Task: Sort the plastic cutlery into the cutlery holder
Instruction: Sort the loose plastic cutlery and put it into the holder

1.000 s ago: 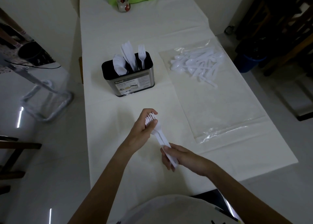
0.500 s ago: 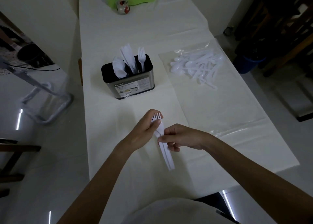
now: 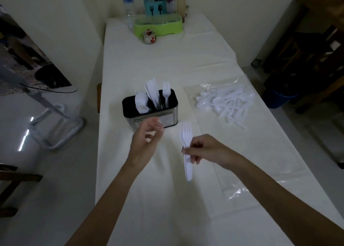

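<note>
Cutlery holder (image 3: 149,116) part-filled: spoons (image 3: 141,102), knives (image 3: 152,93), one fork (image 3: 166,93). Right hand (image 3: 206,150) grips fork stack (image 3: 186,134); left hand (image 3: 147,139) loose, empty. Pile (image 3: 223,102) at right unsorted.

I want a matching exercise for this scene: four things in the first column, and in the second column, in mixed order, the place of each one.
1. forks
2. cutlery holder
3. loose cutlery pile
4. green tray

A. far end of the table
B. on the clear plastic sheet
C. just beyond the left hand
D. in the grip of the right hand

Pairs: 1-D, 2-C, 3-B, 4-A.
</note>
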Motion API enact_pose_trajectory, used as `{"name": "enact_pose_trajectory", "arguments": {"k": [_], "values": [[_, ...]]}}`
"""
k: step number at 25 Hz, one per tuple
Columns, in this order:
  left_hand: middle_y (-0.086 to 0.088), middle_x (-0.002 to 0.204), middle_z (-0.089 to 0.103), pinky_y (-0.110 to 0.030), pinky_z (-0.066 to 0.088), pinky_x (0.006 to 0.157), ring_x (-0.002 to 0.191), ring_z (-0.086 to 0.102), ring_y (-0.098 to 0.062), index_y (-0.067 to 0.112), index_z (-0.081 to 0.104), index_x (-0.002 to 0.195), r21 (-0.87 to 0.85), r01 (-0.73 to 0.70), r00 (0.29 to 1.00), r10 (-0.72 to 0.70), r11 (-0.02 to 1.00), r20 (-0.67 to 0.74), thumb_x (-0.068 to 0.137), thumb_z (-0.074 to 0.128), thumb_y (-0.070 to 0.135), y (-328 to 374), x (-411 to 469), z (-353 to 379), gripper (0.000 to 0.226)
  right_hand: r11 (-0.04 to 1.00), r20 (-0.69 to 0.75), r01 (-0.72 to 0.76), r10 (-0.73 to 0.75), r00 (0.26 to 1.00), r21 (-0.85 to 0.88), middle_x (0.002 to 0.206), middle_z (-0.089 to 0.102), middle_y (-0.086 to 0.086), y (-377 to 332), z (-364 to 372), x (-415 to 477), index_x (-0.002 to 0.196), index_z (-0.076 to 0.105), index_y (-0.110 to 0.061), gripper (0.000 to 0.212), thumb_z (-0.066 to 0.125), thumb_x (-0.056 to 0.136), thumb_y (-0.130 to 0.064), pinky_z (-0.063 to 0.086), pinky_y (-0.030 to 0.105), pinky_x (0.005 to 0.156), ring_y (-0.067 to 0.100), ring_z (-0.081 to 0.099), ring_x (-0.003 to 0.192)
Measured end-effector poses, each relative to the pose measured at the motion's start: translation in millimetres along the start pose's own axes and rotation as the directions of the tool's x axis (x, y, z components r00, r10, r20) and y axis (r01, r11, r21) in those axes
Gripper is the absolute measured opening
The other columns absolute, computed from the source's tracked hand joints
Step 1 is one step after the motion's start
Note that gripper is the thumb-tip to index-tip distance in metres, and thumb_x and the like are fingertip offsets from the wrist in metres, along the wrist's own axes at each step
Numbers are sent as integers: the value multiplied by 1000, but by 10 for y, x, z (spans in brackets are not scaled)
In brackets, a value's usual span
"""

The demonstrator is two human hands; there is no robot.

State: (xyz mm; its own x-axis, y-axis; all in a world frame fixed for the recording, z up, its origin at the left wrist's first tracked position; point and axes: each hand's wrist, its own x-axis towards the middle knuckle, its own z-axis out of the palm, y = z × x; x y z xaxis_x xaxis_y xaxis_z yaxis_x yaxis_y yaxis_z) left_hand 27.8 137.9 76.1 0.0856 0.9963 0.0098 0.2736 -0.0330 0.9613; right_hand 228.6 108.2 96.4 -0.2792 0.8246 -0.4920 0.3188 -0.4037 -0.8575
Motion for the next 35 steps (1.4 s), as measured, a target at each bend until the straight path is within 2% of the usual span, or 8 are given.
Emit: {"name": "enact_pose_trajectory", "arguments": {"k": [4,9,14,17,20,23,27,35], "values": [[6,121,55,-2,37,83,106,51,3,10,51,125,-60,-35,921,9,998,-389,97,49,16,-10,508,-348,29,968,-335,244,-208,919,67,62,62,14,-597,-390,399,82,60,16,26,65,86,-9,48,20,52,10,57,47],[-4,146,40,-16,29,98,130,39,-13,11,36,142,-132,205,885,-241,970,-397,102,34,23,-233,912,-358,42,937,-523,349,-291,801,13,62,61,11,-936,-530,1043,92,57,20,33,67,84,-11,51,21,52,9,60,47],[-10,145,41,-37,32,113,133,40,-24,10,33,143,-170,178,890,-232,969,-393,103,30,19,-525,946,-272,41,932,-464,232,-342,817,-278,62,58,-7,-675,-343,1471,82,58,-6,21,74,78,-20,41,19,56,11,56,55],[-11,144,43,-36,34,112,131,42,-23,7,32,143,-148,139,905,-186,979,-382,103,30,20,-589,931,-278,42,869,-428,185,-399,811,-459,62,53,-11,-563,-278,1542,89,51,-13,32,78,74,-21,38,13,54,7,49,58],[-10,145,42,-31,33,111,132,41,-21,7,31,143,-127,126,909,-166,984,-382,103,30,19,-604,930,-281,42,769,-361,108,-414,836,-630,74,66,2,-574,-267,1606,83,51,-8,29,74,75,-25,49,33,66,22,60,72],[-11,145,41,-27,32,110,132,40,-20,6,31,143,-124,111,914,-151,986,-376,103,30,19,-613,929,-287,43,749,-297,121,-399,868,-652,82,68,9,-637,-308,1609,74,45,-15,30,74,76,-22,44,28,63,23,58,73],[-10,145,42,-19,32,105,130,41,-17,6,32,143,-121,112,917,-150,986,-371,103,30,20,-631,930,-292,43,766,-257,176,-409,876,-618,91,68,11,-638,-356,1577,91,58,-8,21,71,80,-20,36,6,56,16,51,68],[-5,146,41,-22,33,105,132,40,-16,12,32,145,-133,200,918,-233,971,-320,103,30,25,-522,884,-366,44,706,-303,244,-553,776,-665,115,58,10,-591,-362,1467,116,59,-6,38,69,82,-20,45,24,75,16,58,78]]}}
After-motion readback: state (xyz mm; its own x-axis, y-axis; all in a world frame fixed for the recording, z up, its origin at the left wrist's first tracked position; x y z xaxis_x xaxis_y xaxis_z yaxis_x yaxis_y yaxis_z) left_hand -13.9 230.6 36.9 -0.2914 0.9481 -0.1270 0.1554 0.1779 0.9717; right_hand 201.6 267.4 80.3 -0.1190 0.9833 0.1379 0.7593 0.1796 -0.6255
